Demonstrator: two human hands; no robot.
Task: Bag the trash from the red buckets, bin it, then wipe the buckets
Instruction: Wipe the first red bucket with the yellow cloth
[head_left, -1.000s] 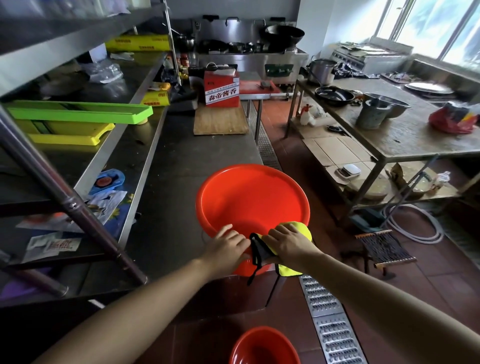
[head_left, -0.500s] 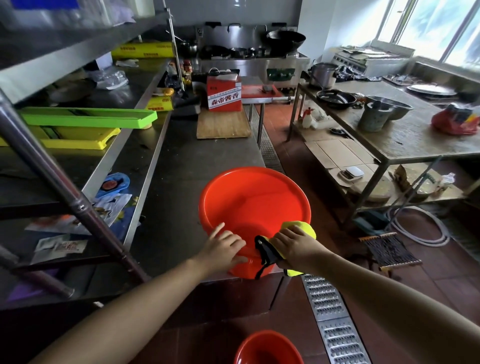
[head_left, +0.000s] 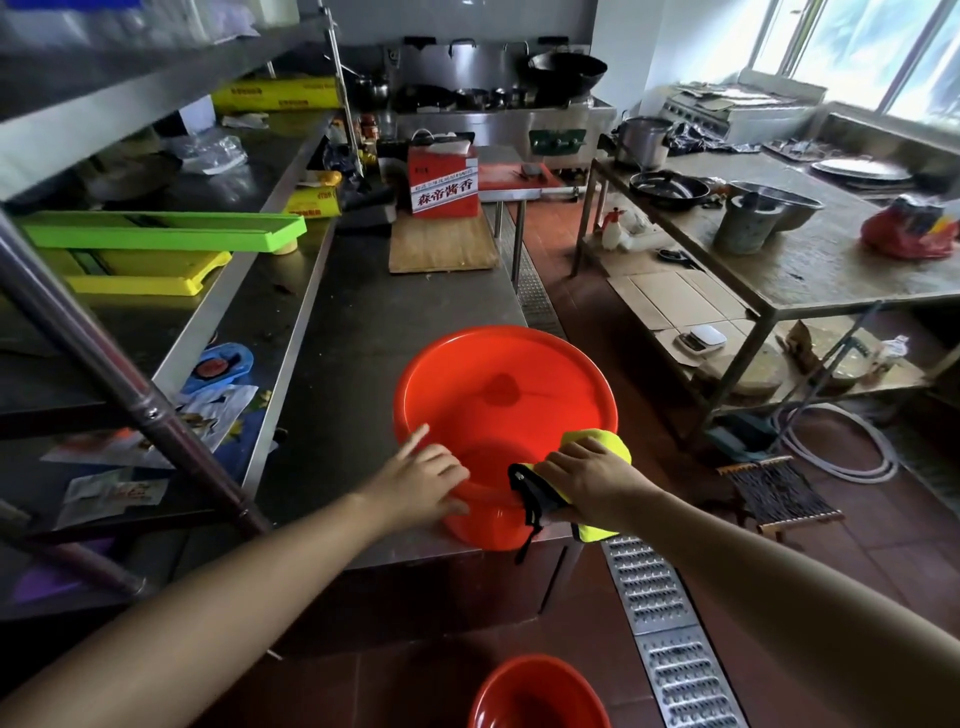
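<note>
No trash is seen in the red bucket on the counter; its rim is steadied by the left hand, fingers relaxed, while the yellow cloth is gripped by the right hand; the floor bucket is judged unwiped

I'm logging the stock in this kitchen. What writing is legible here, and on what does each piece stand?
"森帝酱香": white band on the red carton at the far end of the steel counter.
Smaller line above it: too small to read.
Yellow boxes on the shelves: print blurred.
Packets on the lower shelf: unreadable.
</note>
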